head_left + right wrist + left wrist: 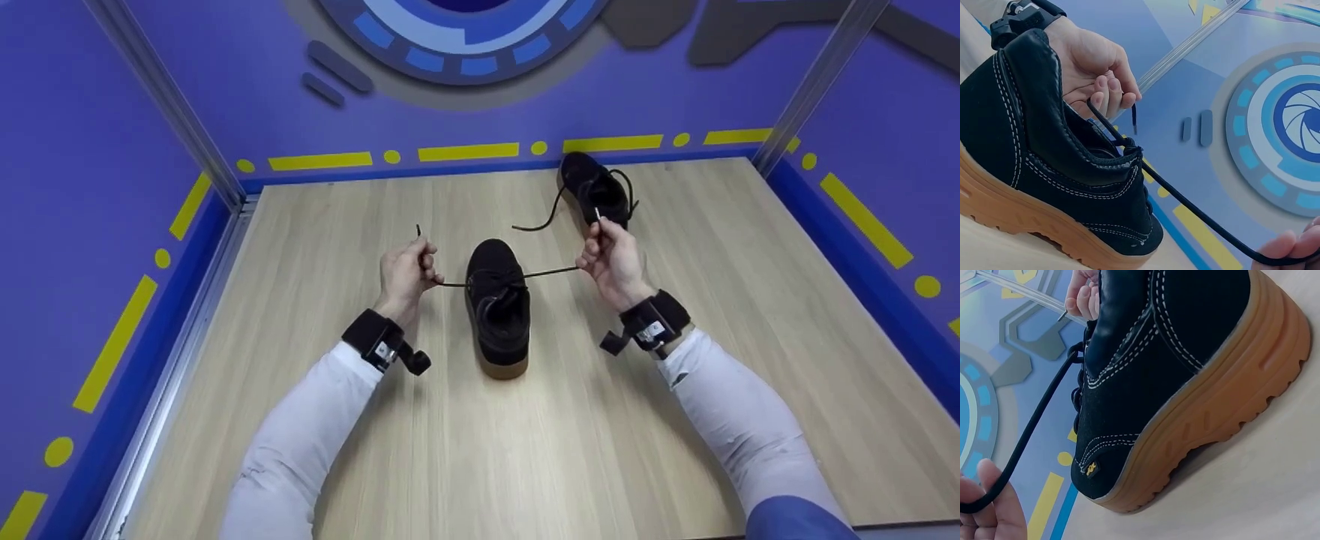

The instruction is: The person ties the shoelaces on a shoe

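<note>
A black shoe with a tan sole stands upright mid-table, toe away from me. White stitching and the tan sole show up close in the left wrist view. My left hand grips one end of its black shoelace, left of the shoe. To the right, my right hand pinches the other end, its tip poking up above the fingers. Both lace ends run outward, nearly straight, from the top of the shoe. In the right wrist view the left hand shows only in part.
Behind my right hand, a second black shoe stands near the back wall, one loose lace trailing left on the wooden table. Blue panels with yellow marks enclose the back and sides. A metal rail lines the left edge.
</note>
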A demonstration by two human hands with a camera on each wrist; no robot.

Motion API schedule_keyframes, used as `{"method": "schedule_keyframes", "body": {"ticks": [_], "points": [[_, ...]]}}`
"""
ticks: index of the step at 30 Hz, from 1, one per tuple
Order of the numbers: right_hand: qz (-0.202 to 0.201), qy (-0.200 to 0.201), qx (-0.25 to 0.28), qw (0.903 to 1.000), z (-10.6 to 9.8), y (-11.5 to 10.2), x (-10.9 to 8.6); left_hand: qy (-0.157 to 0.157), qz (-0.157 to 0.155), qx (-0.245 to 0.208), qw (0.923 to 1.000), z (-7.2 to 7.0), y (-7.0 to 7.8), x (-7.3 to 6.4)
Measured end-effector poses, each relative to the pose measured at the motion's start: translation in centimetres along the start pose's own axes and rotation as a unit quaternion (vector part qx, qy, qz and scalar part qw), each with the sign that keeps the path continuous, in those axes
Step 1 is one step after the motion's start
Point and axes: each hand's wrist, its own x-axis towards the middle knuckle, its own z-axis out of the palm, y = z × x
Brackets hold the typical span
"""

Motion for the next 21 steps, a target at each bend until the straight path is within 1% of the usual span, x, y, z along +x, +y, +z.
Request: {"method": "schedule_keyframes", "body": {"ticks": [2,3,5,7,8,9,11,12,14,15,17,18,19,20,21], "points": [[0.001,0.004,-0.001,1.0000,-0.1,0.1,0.1,0.008,0.000,-0.003,1.0000,-0.1,0.0,0.1],[0.001,0.007,-0.003,1.0000,-0.2,0.1,0.1,0.017,0.001,0.000,0.9999,-0.3,0.0,0.2],[-0.003,0.014,-0.010,0.9998,-0.3,0.2,0.3,0.040,0.007,0.023,0.9989,-0.5,0.0,0.4],[-0.015,0.024,-0.028,0.9992,-0.5,0.2,0.4,0.064,0.010,0.069,0.9955,-1.0,0.2,0.5],[-0.029,0.035,-0.040,0.9982,-0.6,0.3,0.5,0.077,0.012,0.098,0.9921,-1.2,0.3,0.6],[-0.046,0.048,-0.055,0.9963,-0.6,0.4,0.5,0.088,0.014,0.125,0.9882,-1.5,0.4,0.6],[-0.089,0.076,-0.092,0.9888,-0.7,0.5,0.7,0.092,0.016,0.171,0.9808,-1.9,0.4,0.6],[-0.113,0.091,-0.114,0.9828,-0.7,0.6,0.7,0.086,0.017,0.189,0.9781,-2.0,0.4,0.5],[-0.153,0.114,-0.152,0.9699,-0.8,0.9,0.9,0.061,0.022,0.209,0.9756,-2.1,0.3,0.3],[-0.165,0.116,-0.166,0.9654,-0.8,1.0,0.9,0.043,0.024,0.221,0.9741,-2.0,0.2,0.1],[-0.173,0.102,-0.192,0.9606,-0.7,1.3,1.0,-0.003,0.030,0.247,0.9686,-1.7,0.1,-0.4],[-0.171,0.086,-0.206,0.9596,-0.7,1.5,1.1,-0.028,0.034,0.270,0.9619,-1.4,0.0,-0.6],[-0.165,0.065,-0.220,0.9593,-0.7,1.7,1.1,-0.053,0.039,0.296,0.9530,-1.1,-0.1,-0.9],[-0.157,0.041,-0.238,0.9576,-0.7,2.0,1.1,-0.079,0.043,0.320,0.9430,-0.8,-0.2,-1.2],[-0.151,0.018,-0.255,0.9550,-0.7,2.2,1.0,-0.105,0.053,0.347,0.9304,-0.5,-0.3,-1.4]]}}
